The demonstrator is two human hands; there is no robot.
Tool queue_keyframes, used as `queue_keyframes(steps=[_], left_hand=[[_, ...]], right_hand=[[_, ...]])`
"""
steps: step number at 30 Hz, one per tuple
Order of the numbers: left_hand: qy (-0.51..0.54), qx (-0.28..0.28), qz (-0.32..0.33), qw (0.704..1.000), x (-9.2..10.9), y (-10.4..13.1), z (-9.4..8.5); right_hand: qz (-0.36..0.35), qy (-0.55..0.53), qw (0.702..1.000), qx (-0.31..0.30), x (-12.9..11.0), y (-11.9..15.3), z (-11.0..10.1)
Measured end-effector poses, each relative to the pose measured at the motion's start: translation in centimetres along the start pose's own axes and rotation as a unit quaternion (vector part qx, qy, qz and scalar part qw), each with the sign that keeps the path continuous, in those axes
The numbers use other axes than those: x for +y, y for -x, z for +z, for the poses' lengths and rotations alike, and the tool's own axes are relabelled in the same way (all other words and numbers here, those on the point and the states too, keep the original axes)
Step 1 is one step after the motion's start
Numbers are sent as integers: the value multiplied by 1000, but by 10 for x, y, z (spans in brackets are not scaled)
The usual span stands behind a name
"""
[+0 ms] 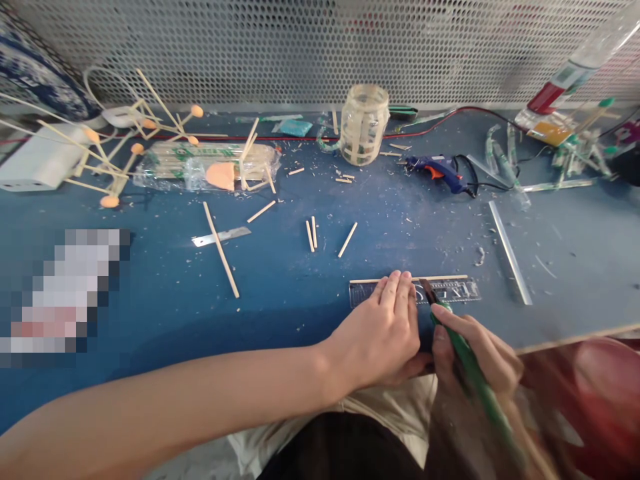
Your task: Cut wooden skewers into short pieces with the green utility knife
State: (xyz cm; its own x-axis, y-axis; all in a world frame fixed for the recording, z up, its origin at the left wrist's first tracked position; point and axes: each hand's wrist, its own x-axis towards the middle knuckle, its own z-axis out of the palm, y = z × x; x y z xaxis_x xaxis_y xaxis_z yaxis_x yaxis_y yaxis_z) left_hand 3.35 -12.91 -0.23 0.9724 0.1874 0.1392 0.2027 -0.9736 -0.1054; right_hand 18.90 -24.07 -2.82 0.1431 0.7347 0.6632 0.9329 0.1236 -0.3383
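Observation:
My left hand (387, 327) lies with outstretched fingers across a clear plastic ruler (457, 291), pressing it to the blue table. Along the ruler's far edge runs a thin wooden stick (445, 277), partly covered by my fingertips. My right hand (475, 350) is closed around a green utility knife (467, 363), and the blade tip meets the stick just right of my left fingers. The knife's rear end is smeared by motion. Short cut sticks (311, 235) lie beyond my hands. To the left, a longer stick (221, 250) crosses a loose blade (235, 233).
Behind are a stick-built jar (365, 127), a blue glue gun (443, 173), a bag of sticks (175, 160) and a stick model with orange pieces (137, 149). A clear strip (510, 253) lies right, below a plastic bottle (565, 87). A perforated metal panel (280, 53) borders the back.

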Motion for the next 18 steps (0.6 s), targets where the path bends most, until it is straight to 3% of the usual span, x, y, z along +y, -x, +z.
queue_keyframes(steps=[3,7,13,16,18], left_hand=[[-4,-2,-1,1000,1,0,0],[15,-16,-9,1000,0,-1,-3],[97,-5,-31,995,-19,-5,-1],[154,-16,-48,987,-35,-10,1],[145,-12,-57,988,-44,-16,3]], right_hand=[[-39,5,999,1,5,-1,-1],[-11,-1,1000,6,7,2,-2],[2,-13,986,168,15,22,6],[19,-35,984,175,22,27,10],[25,-43,988,146,26,28,11]])
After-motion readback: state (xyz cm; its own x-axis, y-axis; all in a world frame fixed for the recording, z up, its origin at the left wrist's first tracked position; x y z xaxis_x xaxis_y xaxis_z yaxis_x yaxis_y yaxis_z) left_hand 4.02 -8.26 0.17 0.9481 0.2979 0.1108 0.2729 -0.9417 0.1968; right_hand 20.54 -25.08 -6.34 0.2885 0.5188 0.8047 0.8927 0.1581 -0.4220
